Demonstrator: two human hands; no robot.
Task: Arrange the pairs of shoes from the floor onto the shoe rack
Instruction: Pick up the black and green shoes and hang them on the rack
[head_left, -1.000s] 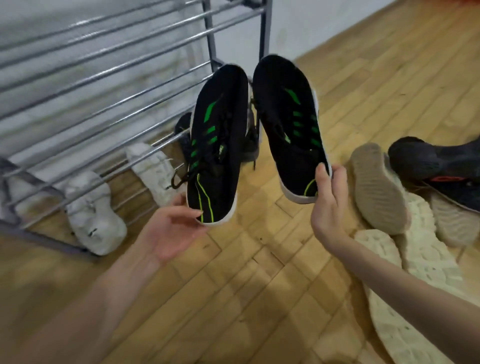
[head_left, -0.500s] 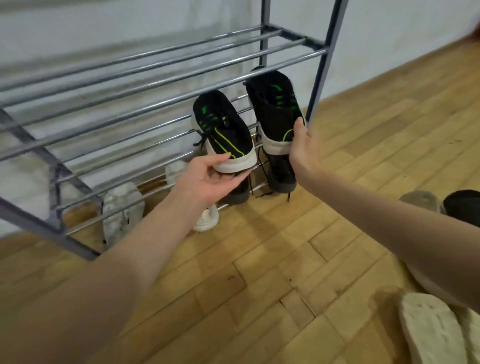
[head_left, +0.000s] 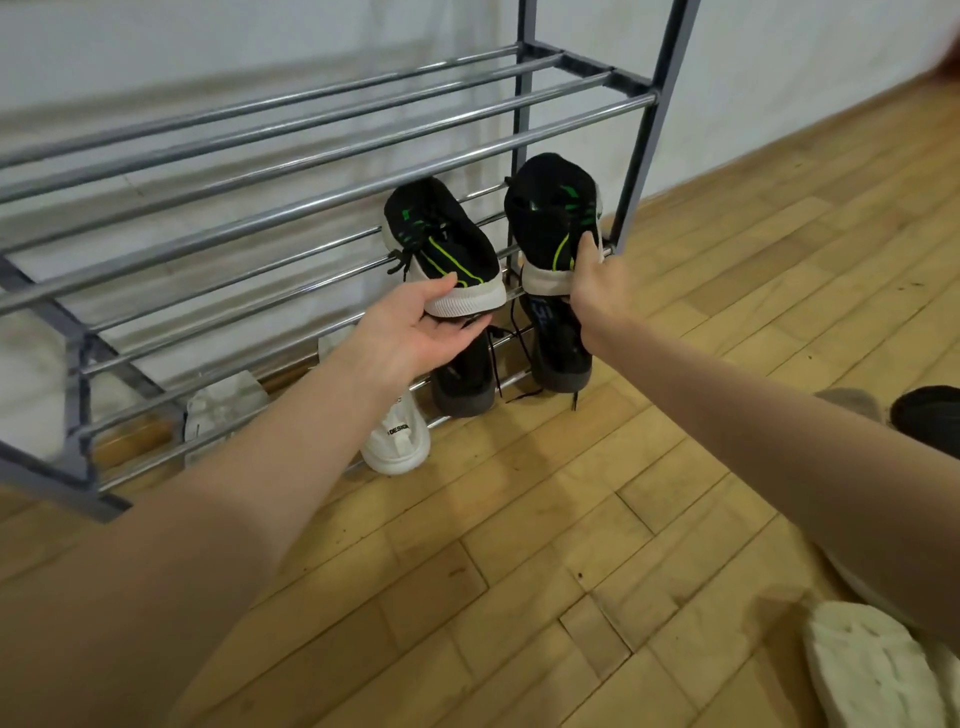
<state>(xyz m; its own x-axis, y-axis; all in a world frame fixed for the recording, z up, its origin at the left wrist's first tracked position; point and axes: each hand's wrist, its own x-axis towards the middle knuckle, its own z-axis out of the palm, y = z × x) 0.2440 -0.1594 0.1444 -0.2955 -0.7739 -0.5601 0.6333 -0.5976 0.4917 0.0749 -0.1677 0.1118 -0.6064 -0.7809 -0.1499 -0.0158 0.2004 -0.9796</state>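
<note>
Head view: L hand (head_left: 415, 332) cups left sneaker (head_left: 441, 249) heel, R hand (head_left: 597, 286) fingers clamp right sneaker (head_left: 556, 218) heel, both at shoe rack (head_left: 311, 156) mid shelf. Light, soft knit; heel = firmest grip.

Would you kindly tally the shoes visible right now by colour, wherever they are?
Black with green accents: 2, one in the left hand at, one in the right hand at
Dark, bottom tier: 2
White, bottom tier: 2
White or beige, floor: 2
Black, floor: 1
Total: 9
</note>
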